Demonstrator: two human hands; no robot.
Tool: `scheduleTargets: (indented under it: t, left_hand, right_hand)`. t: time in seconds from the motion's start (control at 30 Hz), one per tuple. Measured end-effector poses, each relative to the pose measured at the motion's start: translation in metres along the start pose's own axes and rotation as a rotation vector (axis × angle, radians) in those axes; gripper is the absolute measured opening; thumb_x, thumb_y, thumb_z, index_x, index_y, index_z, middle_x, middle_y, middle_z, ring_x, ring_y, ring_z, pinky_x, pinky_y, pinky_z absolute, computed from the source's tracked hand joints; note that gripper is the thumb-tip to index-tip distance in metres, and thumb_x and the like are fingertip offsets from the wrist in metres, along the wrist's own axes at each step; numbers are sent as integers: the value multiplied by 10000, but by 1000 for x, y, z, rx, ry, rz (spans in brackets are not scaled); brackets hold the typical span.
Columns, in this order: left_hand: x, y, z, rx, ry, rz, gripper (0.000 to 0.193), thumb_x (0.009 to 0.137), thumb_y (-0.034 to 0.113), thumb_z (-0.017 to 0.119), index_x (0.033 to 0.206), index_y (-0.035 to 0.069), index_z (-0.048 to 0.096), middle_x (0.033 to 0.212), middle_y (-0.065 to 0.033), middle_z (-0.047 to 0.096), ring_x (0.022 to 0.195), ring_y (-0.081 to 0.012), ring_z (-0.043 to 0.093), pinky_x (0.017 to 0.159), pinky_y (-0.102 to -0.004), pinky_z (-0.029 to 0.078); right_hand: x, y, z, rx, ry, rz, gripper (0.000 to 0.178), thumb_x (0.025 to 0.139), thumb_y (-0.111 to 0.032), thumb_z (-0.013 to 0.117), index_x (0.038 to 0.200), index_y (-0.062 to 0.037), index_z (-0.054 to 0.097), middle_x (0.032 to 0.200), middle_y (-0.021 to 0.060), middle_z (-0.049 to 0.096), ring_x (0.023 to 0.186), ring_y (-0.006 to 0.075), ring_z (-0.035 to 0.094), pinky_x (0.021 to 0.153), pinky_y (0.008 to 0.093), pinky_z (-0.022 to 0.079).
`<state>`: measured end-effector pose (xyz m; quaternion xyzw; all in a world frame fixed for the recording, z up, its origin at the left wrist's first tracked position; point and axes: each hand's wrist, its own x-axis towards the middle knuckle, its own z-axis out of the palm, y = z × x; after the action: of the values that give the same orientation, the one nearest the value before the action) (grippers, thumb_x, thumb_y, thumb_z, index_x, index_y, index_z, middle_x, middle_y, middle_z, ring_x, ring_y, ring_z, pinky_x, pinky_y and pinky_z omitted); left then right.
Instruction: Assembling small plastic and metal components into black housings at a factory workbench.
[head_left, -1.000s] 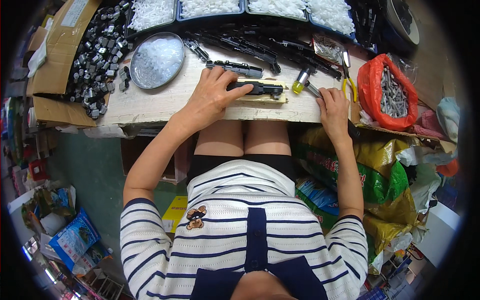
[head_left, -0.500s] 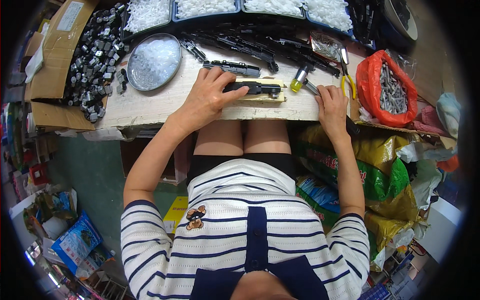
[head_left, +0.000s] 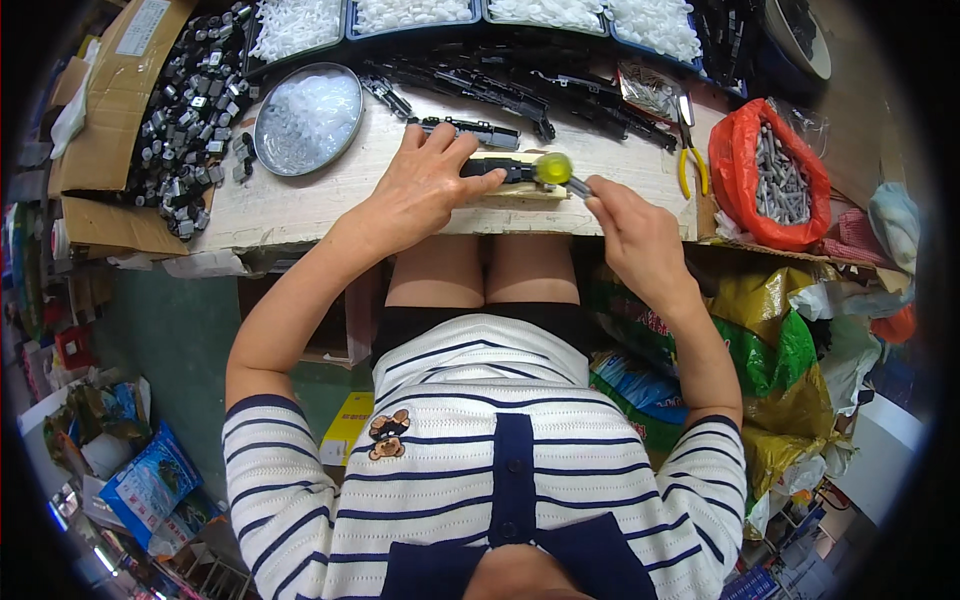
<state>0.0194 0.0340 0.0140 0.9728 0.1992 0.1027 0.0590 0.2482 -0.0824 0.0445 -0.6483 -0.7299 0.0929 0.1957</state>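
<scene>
My left hand [head_left: 425,190] presses a long black plastic part [head_left: 515,170] down onto a pale cream block [head_left: 530,193] at the table's near edge, thumb along its side. In my right hand [head_left: 640,235] is a small hammer [head_left: 553,169] with a translucent yellow face and a metal handle. Its blurred head lies over the right end of the black part; whether it touches cannot be told. Just beyond my left fingers rests another black assembly [head_left: 465,133].
A round metal dish [head_left: 262,150] of clear small pieces stands left, beside a carton [head_left: 100,150] of black parts. Trays [head_left: 410,32] of white pieces line the back. Long black assemblies [head_left: 490,95], yellow-handled pliers [head_left: 690,160] and a red bag [head_left: 725,180] of grey pins lie further right.
My right hand has picked the hammer up off the table and swung it left, over the black part's end. My left hand stays on the part.
</scene>
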Motion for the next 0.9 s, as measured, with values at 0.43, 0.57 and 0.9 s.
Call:
scheduleTargets:
  t: [0.43,0.57,0.9]
  left_hand:
    - [6,-2,-4,-28,-51,34,395,701,-1,563,1058,147,645,973,-105,529,925,-243,486,692,-349,390]
    - [3,3,-5,-33,-55,15,374,708,11,561,1046,142,651,978,-108,533,934,-244,491,688,-348,399]
    - [15,-16,-4,-349,-4,-210,464,641,-36,584,1077,122,608,854,-111,583,848,-298,532,753,-382,463]
  right_hand:
    - [18,-12,-2,-187,-45,-32,155,880,-227,498,849,-76,497,632,121,578,517,316,578,443,426,435]
    - [8,-19,-2,-190,46,-62,163,879,-244,502,843,-84,498,604,107,562,489,291,577,421,404,436]
    - [11,-11,3,-207,-202,-8,172,886,-230,485,858,-61,493,679,139,600,541,332,583,471,429,450]
